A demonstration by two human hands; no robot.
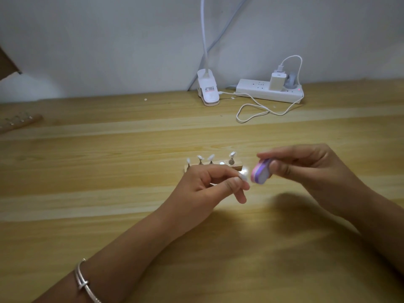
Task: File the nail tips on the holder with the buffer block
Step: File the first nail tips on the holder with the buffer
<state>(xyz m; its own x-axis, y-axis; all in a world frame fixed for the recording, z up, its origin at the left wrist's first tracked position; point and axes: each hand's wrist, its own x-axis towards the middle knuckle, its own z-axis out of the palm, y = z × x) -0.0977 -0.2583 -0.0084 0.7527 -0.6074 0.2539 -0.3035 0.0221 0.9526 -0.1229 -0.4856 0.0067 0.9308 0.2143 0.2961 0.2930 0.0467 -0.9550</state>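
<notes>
A small wooden holder (237, 166) lies on the table, partly behind my left hand, with several white nail tips (211, 158) standing on metal pegs. My left hand (209, 186) pinches one loose white nail tip (308, 177) between thumb and forefinger, just in front of the holder. My right hand (306, 167) grips a pink, purple and white buffer block (260, 174) with its white face turned toward the pinched tip. A narrow gap separates block and tip. One peg socket on the holder stands bare.
A clip lamp (208, 88) and a white power strip (269, 91) with a charger and looping cable (251, 110) sit at the back by the wall. A second wooden holder (20, 121) lies at the far left edge of the wooden table (109, 171).
</notes>
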